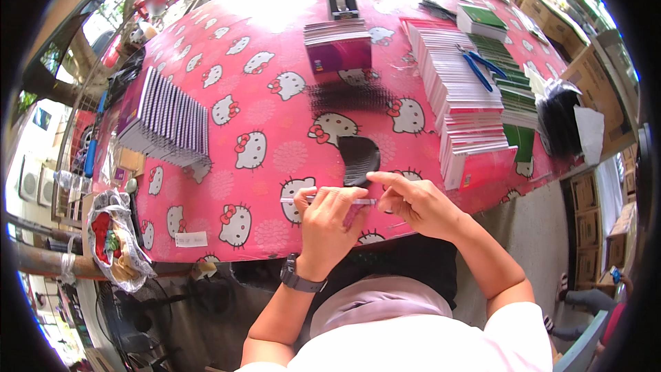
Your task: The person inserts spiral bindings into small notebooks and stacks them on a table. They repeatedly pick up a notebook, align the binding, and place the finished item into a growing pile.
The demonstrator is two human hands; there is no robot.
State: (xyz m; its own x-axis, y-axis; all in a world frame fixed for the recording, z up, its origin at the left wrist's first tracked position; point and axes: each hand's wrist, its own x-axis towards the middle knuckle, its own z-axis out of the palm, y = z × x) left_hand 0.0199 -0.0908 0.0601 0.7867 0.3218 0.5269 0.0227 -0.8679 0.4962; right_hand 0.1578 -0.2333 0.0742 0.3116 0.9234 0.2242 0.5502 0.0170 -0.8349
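My left hand [323, 224] and my right hand [413, 203] meet near the front edge of a table covered with a pink cartoon-cat cloth [268, 117]. Together they hold a thin pink-and-white stick-like object [303, 200] that lies across my left fingers. My right fingers pinch its right end. A black fan-shaped bundle of comb-like binding pieces [358, 158] lies just beyond my hands. A wristwatch [299, 277] is on my left wrist.
A fanned row of booklets [169, 124] lies at the left. A tall stack [337, 45] sits at the far middle, long stacks [461, 96] with blue pliers [480, 69] at the right. A black bag [561, 120] and cardboard boxes [592, 76] lie further right.
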